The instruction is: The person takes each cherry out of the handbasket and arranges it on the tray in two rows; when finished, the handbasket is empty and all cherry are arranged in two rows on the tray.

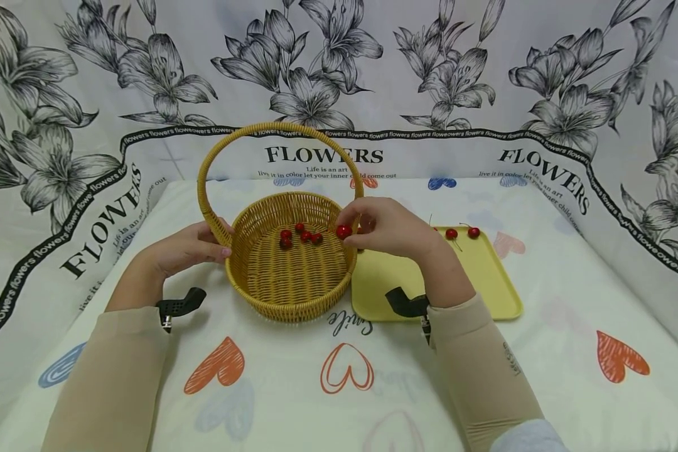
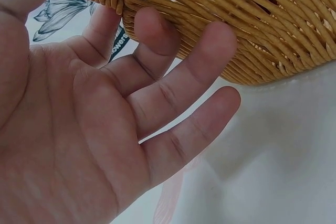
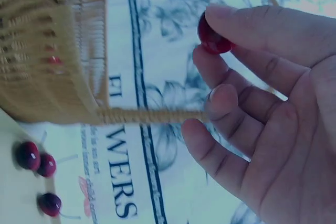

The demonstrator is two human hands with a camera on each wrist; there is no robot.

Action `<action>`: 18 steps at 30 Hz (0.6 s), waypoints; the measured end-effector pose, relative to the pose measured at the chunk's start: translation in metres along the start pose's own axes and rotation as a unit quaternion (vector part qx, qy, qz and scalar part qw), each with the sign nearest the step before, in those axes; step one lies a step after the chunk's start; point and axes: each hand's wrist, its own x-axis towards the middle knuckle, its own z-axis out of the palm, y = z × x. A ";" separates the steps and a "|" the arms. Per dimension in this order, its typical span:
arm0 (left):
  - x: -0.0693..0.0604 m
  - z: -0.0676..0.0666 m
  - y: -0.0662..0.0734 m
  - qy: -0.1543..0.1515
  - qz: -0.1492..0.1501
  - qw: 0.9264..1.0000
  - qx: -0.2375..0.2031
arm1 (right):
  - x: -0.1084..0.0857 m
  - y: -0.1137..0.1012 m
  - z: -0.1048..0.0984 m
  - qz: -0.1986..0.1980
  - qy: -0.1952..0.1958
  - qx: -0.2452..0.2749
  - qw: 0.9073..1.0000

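A round wicker basket (image 1: 294, 311) with a tall arched handle stands on the cloth, several red cherries (image 1: 306, 236) lying inside it. At its left side my left hand (image 1: 189, 248) holds the base of the handle between thumb and forefinger. The other fingers spread near the woven wall (image 2: 273, 30) in the left wrist view. My right hand (image 1: 392, 226) pinches a cherry (image 3: 212, 38) between thumb and fingertips, above the basket's right rim. Beside the basket lies a yellow tray (image 1: 486, 289), partly hidden by the right forearm.
More cherries with stems (image 1: 451, 234) lie near the tray's far edge; the right wrist view shows several there (image 3: 49, 204). A white cloth with printed hearts (image 1: 347, 368) covers the table. Behind hangs a flower-printed curtain (image 1: 311, 69).
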 end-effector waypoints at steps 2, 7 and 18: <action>0.000 0.000 0.000 0.001 -0.001 1.000 0.001 | -0.003 0.004 -0.007 0.002 0.007 0.003 1.000; 0.000 0.000 -0.002 -0.004 0.008 1.000 -0.002 | -0.010 0.019 -0.024 0.014 0.034 0.025 0.999; 0.001 0.000 -0.003 -0.015 0.020 0.999 -0.025 | -0.006 0.067 -0.030 0.099 0.050 0.023 0.994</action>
